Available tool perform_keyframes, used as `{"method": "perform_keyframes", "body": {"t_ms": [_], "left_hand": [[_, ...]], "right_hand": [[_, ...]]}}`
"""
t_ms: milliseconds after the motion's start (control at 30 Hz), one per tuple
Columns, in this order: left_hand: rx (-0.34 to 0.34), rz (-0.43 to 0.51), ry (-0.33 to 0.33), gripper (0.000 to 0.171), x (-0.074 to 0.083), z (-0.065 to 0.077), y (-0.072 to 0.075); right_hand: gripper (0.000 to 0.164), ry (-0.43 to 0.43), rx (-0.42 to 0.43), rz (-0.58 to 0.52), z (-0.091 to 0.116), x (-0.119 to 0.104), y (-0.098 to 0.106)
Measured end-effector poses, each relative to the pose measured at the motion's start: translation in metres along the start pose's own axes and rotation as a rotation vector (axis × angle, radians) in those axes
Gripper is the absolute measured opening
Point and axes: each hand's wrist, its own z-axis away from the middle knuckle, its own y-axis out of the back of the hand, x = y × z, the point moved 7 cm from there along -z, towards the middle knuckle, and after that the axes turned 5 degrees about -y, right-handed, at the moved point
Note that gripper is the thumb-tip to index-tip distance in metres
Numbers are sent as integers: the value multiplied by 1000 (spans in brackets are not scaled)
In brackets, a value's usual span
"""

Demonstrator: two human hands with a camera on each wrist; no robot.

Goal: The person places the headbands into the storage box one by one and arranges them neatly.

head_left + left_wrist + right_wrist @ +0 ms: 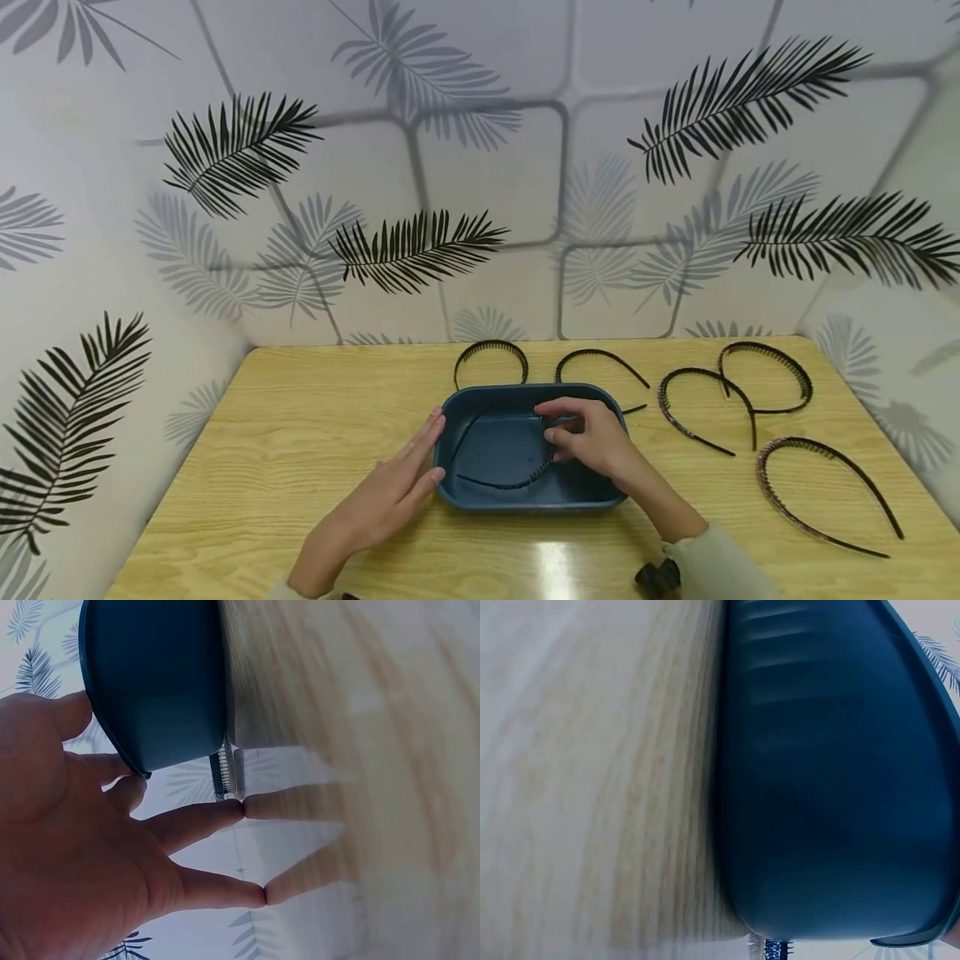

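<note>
A dark blue plastic bin (528, 506) sits on the table. Inside it lies a thin black toothed headband (506, 485), its arms spreading to the left. My right hand (592, 437) reaches over the bin's right end and pinches the curved part of that headband between thumb and fingers; the exact grip is partly hidden. At the left end, my left hand (390, 496) touches the bin with fairly straight fingers. In the left wrist view, the left hand (90, 825) has its thumb by the rim, and two fingertips meet the tabletop. The bin wall (840, 772) blocks the right wrist view.
Behind the bin stand one headband (491, 343) and another, partly hidden headband (600, 353). To the right lie two overlapping headbands, a nearer one (697, 372) and a farther one (806, 387), plus a patterned headband (765, 483). A leaf-printed covering (487, 183) rises behind the wooden table (300, 417).
</note>
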Motion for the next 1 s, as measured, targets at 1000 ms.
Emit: {"method": "perform_keyframes", "body": {"t_ms": [1000], "left_hand": [[-14,19,12,66,-2,-1,-2]], "right_hand": [[30,-41,-80,225,1,6,-11]]}}
